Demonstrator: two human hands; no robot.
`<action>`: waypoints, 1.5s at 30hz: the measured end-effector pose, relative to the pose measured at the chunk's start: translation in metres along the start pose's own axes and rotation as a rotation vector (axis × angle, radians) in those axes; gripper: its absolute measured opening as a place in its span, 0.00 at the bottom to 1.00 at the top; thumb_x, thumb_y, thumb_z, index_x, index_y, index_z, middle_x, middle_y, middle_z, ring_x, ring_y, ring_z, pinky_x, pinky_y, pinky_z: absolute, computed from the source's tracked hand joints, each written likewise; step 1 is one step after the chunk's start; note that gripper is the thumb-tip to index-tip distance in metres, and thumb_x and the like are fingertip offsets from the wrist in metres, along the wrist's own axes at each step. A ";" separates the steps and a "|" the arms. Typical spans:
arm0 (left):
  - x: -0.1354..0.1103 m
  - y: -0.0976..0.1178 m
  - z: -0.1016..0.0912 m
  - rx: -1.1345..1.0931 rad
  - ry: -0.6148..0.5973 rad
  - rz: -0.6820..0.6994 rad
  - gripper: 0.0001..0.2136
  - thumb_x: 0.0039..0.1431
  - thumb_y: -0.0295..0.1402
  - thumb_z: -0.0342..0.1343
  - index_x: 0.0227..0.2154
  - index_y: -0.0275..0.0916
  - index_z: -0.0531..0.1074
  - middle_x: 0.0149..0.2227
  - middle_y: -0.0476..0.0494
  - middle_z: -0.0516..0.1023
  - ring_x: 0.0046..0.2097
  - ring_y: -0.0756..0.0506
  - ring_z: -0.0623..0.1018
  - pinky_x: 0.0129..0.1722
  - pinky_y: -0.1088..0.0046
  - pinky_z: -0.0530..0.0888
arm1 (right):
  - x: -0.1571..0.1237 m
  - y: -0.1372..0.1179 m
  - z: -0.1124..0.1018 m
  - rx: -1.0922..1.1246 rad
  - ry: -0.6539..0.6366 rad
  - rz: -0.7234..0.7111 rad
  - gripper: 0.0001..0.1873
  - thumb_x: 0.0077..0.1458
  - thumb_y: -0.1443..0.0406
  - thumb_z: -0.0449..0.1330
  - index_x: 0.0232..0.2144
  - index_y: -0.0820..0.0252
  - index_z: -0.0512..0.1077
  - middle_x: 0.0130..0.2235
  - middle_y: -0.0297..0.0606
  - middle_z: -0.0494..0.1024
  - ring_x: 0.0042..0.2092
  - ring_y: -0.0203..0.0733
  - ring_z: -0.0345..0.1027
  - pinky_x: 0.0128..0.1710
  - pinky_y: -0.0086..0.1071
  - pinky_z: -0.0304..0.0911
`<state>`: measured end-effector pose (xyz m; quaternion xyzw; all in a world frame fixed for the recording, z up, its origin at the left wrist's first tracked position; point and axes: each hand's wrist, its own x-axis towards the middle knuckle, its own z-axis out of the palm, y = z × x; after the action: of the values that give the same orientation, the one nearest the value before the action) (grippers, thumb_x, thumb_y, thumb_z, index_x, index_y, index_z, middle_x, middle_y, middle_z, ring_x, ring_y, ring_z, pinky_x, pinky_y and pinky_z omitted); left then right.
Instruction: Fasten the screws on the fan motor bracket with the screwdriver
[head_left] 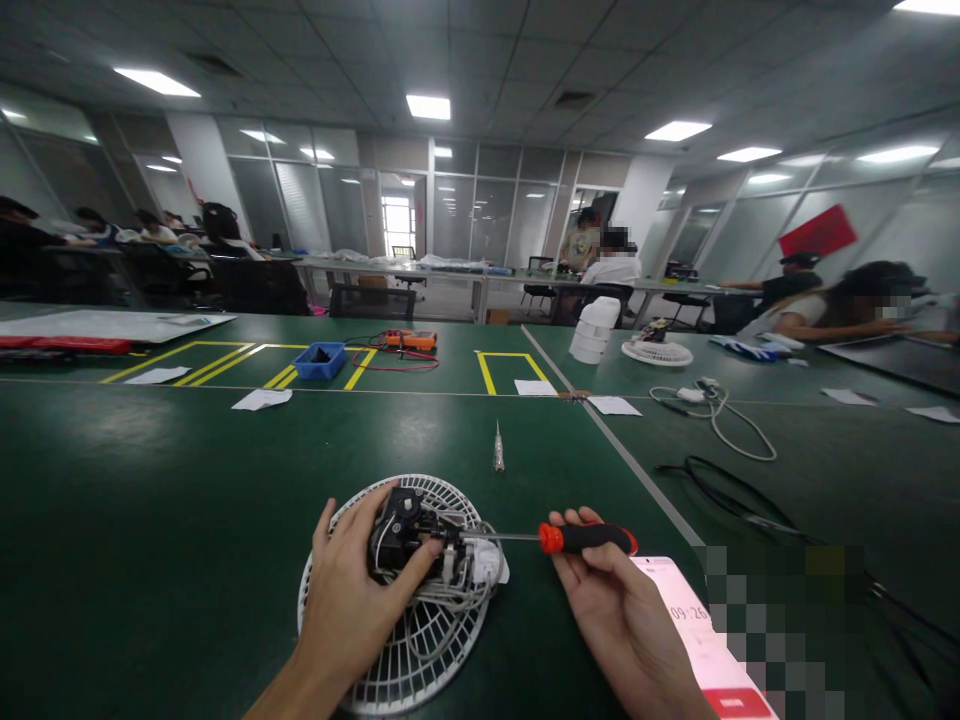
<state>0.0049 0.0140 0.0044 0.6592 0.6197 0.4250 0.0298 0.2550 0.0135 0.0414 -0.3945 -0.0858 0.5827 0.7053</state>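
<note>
In the head view, a white round fan grille (397, 690) lies on the green table, with a black fan motor (390, 545) and bundled pale wires (457, 597) on top of it. My left hand (352, 580) wraps round the motor, thumb and fingers on opposite sides. My right hand (615, 590) holds a screwdriver (589, 538) by its red and black handle. The shaft lies nearly level and points left, its tip at the motor assembly beside my left thumb; the exact contact is hidden. Beside the wires sits a white plastic part (486, 563).
A small clear-handled screwdriver (499, 450) lies beyond the grille. Near my right wrist is a lit phone (694, 625). Farther back are a blue bin (319, 362), an orange multimeter (411, 341), another fan grille (658, 352) and loose cables (739, 428). Several people sit at distant tables.
</note>
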 end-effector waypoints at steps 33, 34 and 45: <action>-0.001 0.003 0.000 -0.005 -0.027 -0.001 0.28 0.58 0.53 0.60 0.57 0.48 0.67 0.57 0.45 0.78 0.60 0.37 0.76 0.70 0.39 0.58 | -0.004 0.009 0.009 -0.062 0.130 0.042 0.22 0.41 0.62 0.77 0.28 0.55 0.67 0.22 0.33 0.76 0.24 0.39 0.69 0.23 0.30 0.68; -0.001 0.002 0.000 -0.003 -0.025 -0.001 0.28 0.58 0.53 0.60 0.57 0.48 0.67 0.57 0.45 0.78 0.60 0.37 0.75 0.69 0.38 0.58 | -0.003 0.009 0.008 -0.064 0.135 0.044 0.22 0.41 0.62 0.77 0.28 0.55 0.66 0.22 0.32 0.76 0.24 0.39 0.69 0.23 0.30 0.67; -0.001 0.002 0.000 0.005 -0.027 0.003 0.28 0.58 0.53 0.60 0.57 0.48 0.67 0.57 0.45 0.78 0.60 0.36 0.75 0.69 0.38 0.58 | -0.004 0.009 0.010 -0.049 0.139 0.041 0.21 0.40 0.63 0.77 0.28 0.55 0.66 0.21 0.32 0.75 0.24 0.40 0.70 0.22 0.30 0.67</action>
<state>0.0068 0.0131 0.0050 0.6657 0.6193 0.4146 0.0360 0.2407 0.0146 0.0438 -0.4530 -0.0429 0.5659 0.6876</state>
